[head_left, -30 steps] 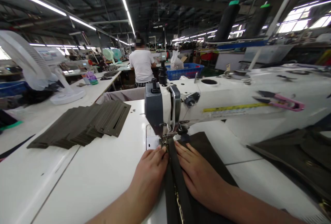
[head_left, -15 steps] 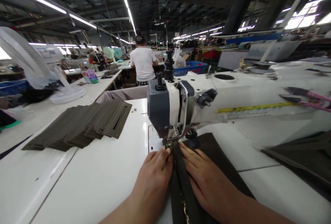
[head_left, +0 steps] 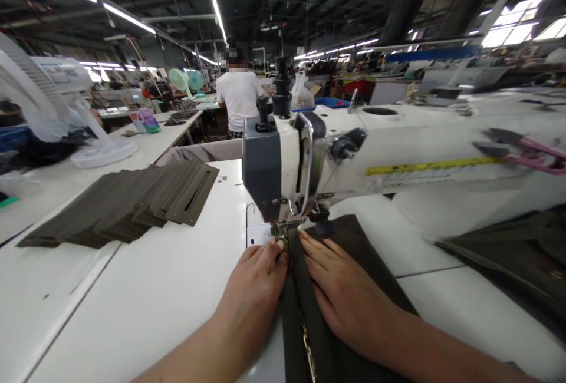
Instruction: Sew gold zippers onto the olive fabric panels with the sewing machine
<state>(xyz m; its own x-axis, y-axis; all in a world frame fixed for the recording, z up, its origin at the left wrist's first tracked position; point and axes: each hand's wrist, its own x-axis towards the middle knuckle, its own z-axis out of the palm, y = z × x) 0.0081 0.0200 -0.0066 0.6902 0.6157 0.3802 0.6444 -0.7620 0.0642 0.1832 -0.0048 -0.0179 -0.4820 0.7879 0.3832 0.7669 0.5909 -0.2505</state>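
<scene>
Dark olive fabric [head_left: 354,253] with a gold-toothed zipper [head_left: 306,342] runs under the presser foot of a white and grey sewing machine [head_left: 262,165]. Just left of the zipper, my left hand [head_left: 259,283] has its fingers bent together, pinching the fabric edge close to the foot. My right hand [head_left: 349,289] lies flat on the fabric to the right, fingers stretched toward the foot. What lies under its palm is hidden. A fanned stack of olive panels [head_left: 119,200] with slots rests on the white table [head_left: 154,294] at the left.
A white fan [head_left: 104,150] stands at the back left. Pink-handled snips [head_left: 526,150] and a yellow tape measure [head_left: 433,166] are on the machine arm. More dark fabric [head_left: 513,253] lies at the right. A person in a white shirt [head_left: 239,97] is beyond the machine.
The whole view has shifted, so the machine, stack and hands appear slightly farther left and higher. Both hands keep nearly the same place beside the presser foot.
</scene>
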